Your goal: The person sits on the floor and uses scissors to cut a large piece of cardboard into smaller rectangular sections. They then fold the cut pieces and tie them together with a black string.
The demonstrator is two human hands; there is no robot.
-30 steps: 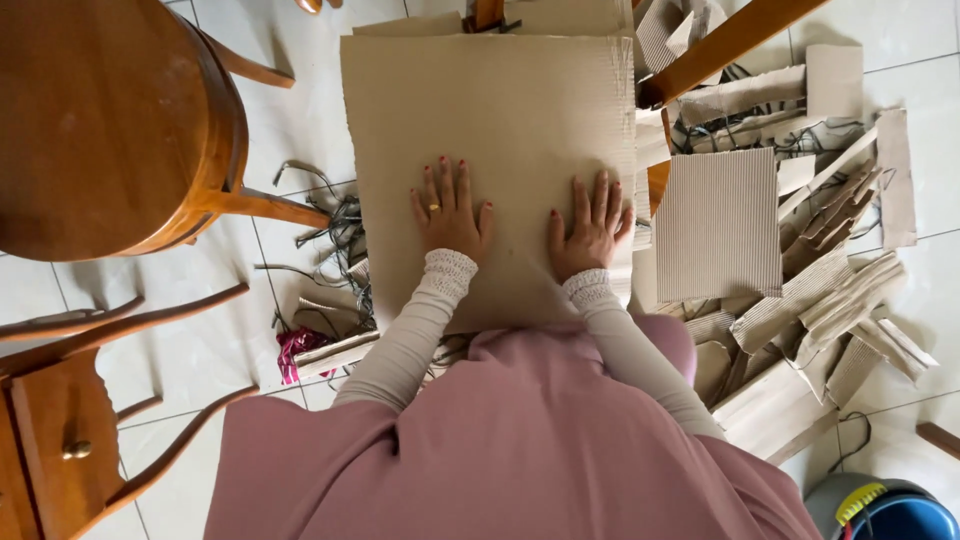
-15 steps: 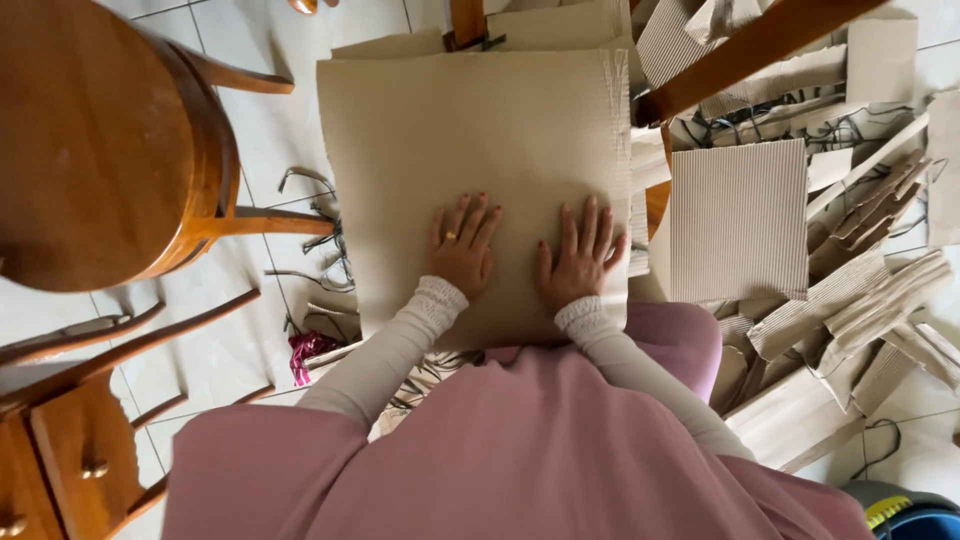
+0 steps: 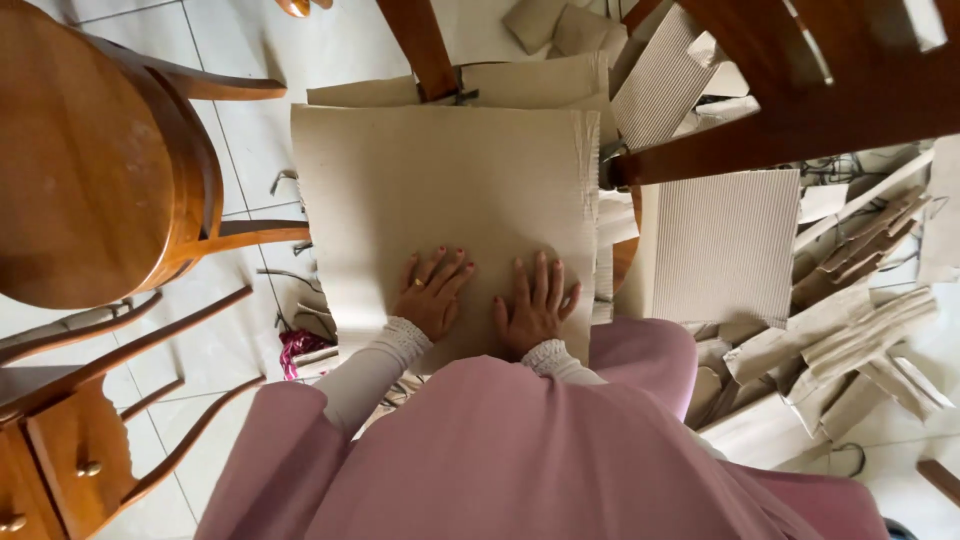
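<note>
— Where are the hands?
— Left hand (image 3: 432,293) and right hand (image 3: 535,305), released, fingers spread, press flat on the large beige cardboard sheet (image 3: 445,200) lying on the white tiled floor (image 3: 240,130).
— Advice?
— Keep both palms even; the ribbed cardboard piece (image 3: 722,245) lies at three o'clock.

The single head camera looks steeply down, close above the cardboard sheet (image 3: 445,200) lying on the tiled floor (image 3: 330,40).

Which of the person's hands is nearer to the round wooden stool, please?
The left hand: it lies flat on the cardboard sheet, on the side toward the stool. The right hand rests beside it, farther away.
</note>
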